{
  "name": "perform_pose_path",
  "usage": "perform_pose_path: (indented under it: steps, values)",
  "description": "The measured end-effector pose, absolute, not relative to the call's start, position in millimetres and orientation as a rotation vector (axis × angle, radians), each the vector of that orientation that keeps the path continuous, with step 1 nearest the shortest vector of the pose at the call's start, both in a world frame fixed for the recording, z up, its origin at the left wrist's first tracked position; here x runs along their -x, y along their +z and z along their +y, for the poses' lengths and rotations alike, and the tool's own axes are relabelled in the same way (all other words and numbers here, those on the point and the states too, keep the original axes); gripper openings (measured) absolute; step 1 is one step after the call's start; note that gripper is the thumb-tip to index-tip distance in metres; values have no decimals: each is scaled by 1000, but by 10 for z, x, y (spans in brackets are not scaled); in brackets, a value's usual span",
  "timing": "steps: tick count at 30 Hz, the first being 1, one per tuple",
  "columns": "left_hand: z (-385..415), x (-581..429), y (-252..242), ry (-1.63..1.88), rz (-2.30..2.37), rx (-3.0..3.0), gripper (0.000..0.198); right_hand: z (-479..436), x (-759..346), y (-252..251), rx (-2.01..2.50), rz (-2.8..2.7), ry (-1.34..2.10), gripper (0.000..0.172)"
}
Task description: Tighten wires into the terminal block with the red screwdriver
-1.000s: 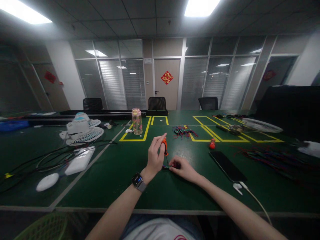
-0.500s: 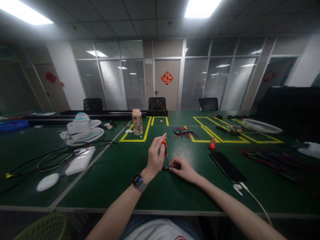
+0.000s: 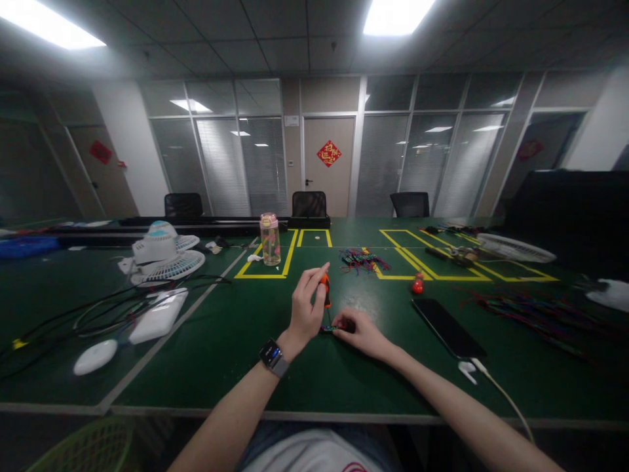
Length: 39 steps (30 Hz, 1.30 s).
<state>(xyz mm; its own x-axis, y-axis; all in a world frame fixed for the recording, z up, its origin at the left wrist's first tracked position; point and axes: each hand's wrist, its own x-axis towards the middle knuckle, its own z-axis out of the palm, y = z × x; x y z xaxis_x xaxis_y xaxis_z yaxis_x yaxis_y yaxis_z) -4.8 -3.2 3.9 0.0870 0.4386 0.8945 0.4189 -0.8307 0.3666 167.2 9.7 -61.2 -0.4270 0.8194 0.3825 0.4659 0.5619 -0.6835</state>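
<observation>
Far left of left hand (image 3: 304, 309), on dark green tabletop (image 3: 221, 354): white oval puck-shaped device (image 3: 95, 357), white flat rectangular box (image 3: 158, 316) just beside it, tangled black cables (image 3: 93, 313) around both. Farther back on that side: white round-grilled desk fan (image 3: 164, 254), lying down. Back-left of left hand, well apart: clear plastic bottle with pink cap (image 3: 269, 239), upright, inside yellow tape outline (image 3: 290, 252).

Left hand itself: raised off tabletop, dark square smartwatch (image 3: 272, 356) on wrist, thumb and fingers pinched around orange-handled screwdriver (image 3: 324, 290). Screwdriver held upright, thin shaft pointing down, tip at small dark component (image 3: 328, 328); contact too small to tell. Component directly below left hand's fingertips, resting on tabletop, between both hands.

Right hand (image 3: 362, 332): low on tabletop, fingers curled, gripping small dark component from its right side.

Behind right hand, well apart: loose heap of multicoloured wires (image 3: 361, 259). Back-right: small red rounded object (image 3: 417, 284). Right of right hand, near: black flat smartphone (image 3: 447, 326), face up, white cable (image 3: 501, 390) at its near end, white earbud (image 3: 466, 371) just beside cable's plug. Far right: long spread of multicoloured wires (image 3: 531, 313).
</observation>
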Motion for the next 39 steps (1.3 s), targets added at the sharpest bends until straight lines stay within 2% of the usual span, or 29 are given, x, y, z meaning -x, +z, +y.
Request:
perform_pose_path:
  steps: [10, 17, 22, 27, 33, 39]
  values:
    - [4, 33, 31, 2027, 1031, -2256, 22, 98, -1673, -614, 1043, -2089, 620, 9]
    - [-25, 47, 28, 1873, 1006, -2276, 37, 96, -1678, -608, 1026, -2095, 629, 10]
    - [3, 24, 9, 1976, 1017, -2222, 41, 92, -1676, -599, 1035, -2089, 625, 11]
    - [-2, 32, 23, 1977, 1044, -2281, 29, 88, -1672, -589, 1047, -2096, 625, 11]
    - [-33, 43, 33, 1868, 972, -2287, 38, 100, -1675, -614, 1033, -2098, 624, 9]
    - [-12, 33, 29, 1926, 1012, -2277, 32, 109, -1684, -627, 1010, -2100, 619, 8]
